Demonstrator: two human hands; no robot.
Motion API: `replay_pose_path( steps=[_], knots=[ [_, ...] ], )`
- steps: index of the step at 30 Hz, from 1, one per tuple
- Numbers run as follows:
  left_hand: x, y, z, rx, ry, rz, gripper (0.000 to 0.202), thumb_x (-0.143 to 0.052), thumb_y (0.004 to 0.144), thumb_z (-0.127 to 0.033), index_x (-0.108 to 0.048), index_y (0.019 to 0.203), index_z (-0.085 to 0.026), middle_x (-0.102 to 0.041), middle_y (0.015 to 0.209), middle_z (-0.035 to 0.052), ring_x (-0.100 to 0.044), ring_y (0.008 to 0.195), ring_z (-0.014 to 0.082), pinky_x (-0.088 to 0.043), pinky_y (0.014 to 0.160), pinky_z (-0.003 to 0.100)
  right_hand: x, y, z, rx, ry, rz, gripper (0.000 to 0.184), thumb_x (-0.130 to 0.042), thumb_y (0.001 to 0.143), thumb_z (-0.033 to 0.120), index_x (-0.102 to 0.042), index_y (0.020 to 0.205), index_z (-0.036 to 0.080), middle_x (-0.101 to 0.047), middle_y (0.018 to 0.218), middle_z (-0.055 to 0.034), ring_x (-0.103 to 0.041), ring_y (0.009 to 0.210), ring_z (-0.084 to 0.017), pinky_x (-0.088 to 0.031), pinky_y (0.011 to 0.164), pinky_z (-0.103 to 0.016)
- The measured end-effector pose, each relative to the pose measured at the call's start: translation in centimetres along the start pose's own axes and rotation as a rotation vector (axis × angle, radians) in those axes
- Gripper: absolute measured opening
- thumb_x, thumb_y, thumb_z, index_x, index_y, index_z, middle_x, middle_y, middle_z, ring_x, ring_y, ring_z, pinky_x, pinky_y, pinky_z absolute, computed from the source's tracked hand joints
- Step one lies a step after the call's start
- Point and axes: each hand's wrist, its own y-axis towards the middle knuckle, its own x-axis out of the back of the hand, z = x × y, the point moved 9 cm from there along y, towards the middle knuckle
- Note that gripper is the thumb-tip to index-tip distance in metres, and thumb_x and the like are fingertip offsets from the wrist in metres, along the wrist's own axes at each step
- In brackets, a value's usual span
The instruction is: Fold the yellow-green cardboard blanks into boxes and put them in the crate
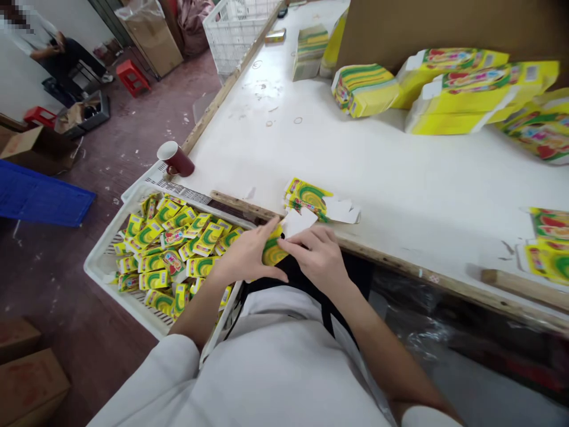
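Observation:
Both my hands grip one small yellow-and-green carton (273, 251) just in front of the table's wooden edge. My left hand (244, 255) wraps its left side, my right hand (317, 256) pinches it from the right near its white flap. A short stack of flat carton blanks (306, 198) lies on the white table (364, 160) just beyond my hands. Below my left hand a white plastic crate (100, 264) holds several folded small cartons (171, 249).
A dark red cup (176, 159) lies by the table's left corner. Bundles of larger yellow cartons (462, 89) line the back right, more blanks (549, 246) at the right edge. An empty white crate (235, 29), cardboard boxes, red stools and a seated person are on the far left floor.

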Motion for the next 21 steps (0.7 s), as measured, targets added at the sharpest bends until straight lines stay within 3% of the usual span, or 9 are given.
replay_pose_path(
  steps=[2,5,7,11,14,17,19,21],
  knots=[
    [-1.1,0.0,0.4,0.079,0.074,0.032,0.083,-0.079,0.071,-0.041,-0.039,0.14,-0.02,-0.061,0.13,0.0144,-0.061,0.12,0.0338,-0.049,0.1,0.046,0.4,0.0,-0.5,-0.074,0.064,-0.018,0.033,-0.067,0.089,0.025,-0.067,0.122,0.031,-0.069,0.112,-0.0065,-0.059,0.107,-0.024,-0.043,0.098,-0.041],
    [-1.4,-0.1,0.5,0.073,0.109,-0.094,0.068,-0.071,0.075,-0.026,-0.038,0.134,-0.019,-0.063,0.122,0.012,-0.064,0.114,0.0302,-0.052,0.095,0.042,0.8,-1.0,-3.3,-0.343,0.334,-0.137,0.073,-0.07,0.086,0.041,-0.037,0.15,0.029,-0.046,0.149,-0.0131,-0.043,0.137,-0.032,-0.037,0.112,-0.051],
    [-1.8,-0.1,-0.2,-0.024,0.1,-0.145,0.072,-0.071,0.073,-0.024,-0.035,0.136,-0.019,-0.06,0.125,0.0133,-0.062,0.115,0.0304,-0.052,0.095,0.041,-1.0,-2.0,-5.0,-0.547,0.632,-0.131,0.068,-0.063,0.09,0.044,-0.035,0.151,0.03,-0.046,0.151,-0.011,-0.043,0.139,-0.03,-0.039,0.113,-0.05],
    [-2.9,-0.3,-1.7,-0.2,0.074,-0.188,0.084,-0.069,0.07,-0.018,-0.027,0.142,-0.022,-0.054,0.133,0.0138,-0.059,0.12,0.0302,-0.051,0.095,0.04,-6.7,-3.4,-4.6,-0.807,1.105,0.078,0.053,-0.063,0.088,0.049,-0.055,0.137,0.029,-0.065,0.133,-0.0081,-0.06,0.124,-0.029,-0.052,0.103,-0.048],
    [-3.0,-0.5,-2.1,-0.253,0.064,-0.24,0.075,-0.067,0.07,-0.014,-0.034,0.136,-0.024,-0.058,0.122,0.0101,-0.062,0.112,0.0276,-0.052,0.088,0.038,-8.4,-3.5,-4.1,-0.853,1.196,0.128,0.061,-0.062,0.085,0.06,-0.057,0.135,0.025,-0.07,0.123,-0.0105,-0.068,0.112,-0.03,-0.057,0.095,-0.048],
    [-3.0,-0.2,-1.3,-0.217,0.004,-0.232,0.067,-0.066,0.068,-0.011,-0.04,0.127,-0.025,-0.058,0.122,0.0085,-0.062,0.11,0.0261,-0.052,0.085,0.036,-8.1,-3.2,-4.1,-0.844,1.221,0.1,0.078,-0.058,0.082,0.07,-0.048,0.143,0.022,-0.068,0.127,-0.015,-0.065,0.118,-0.031,-0.054,0.101,-0.049],
    [-3.4,0.2,-0.5,-0.17,-0.058,-0.183,0.07,-0.068,0.066,-0.013,-0.037,0.128,-0.025,-0.057,0.121,0.0085,-0.064,0.104,0.0245,-0.053,0.082,0.035,-7.1,-2.5,-3.5,-0.719,1.136,0.114,0.085,-0.058,0.082,0.07,-0.038,0.15,0.023,-0.058,0.142,-0.015,-0.056,0.131,-0.031,-0.047,0.109,-0.049],
    [-3.5,0.5,0.0,-0.172,-0.097,-0.173,0.076,-0.069,0.066,-0.016,-0.032,0.132,-0.023,-0.054,0.123,0.0111,-0.064,0.099,0.0231,-0.053,0.082,0.035,-6.0,-1.8,-2.5,-0.545,0.957,0.179,0.078,-0.062,0.086,0.058,-0.036,0.152,0.027,-0.043,0.155,-0.0098,-0.044,0.142,-0.029,-0.04,0.116,-0.047]
  ],
)
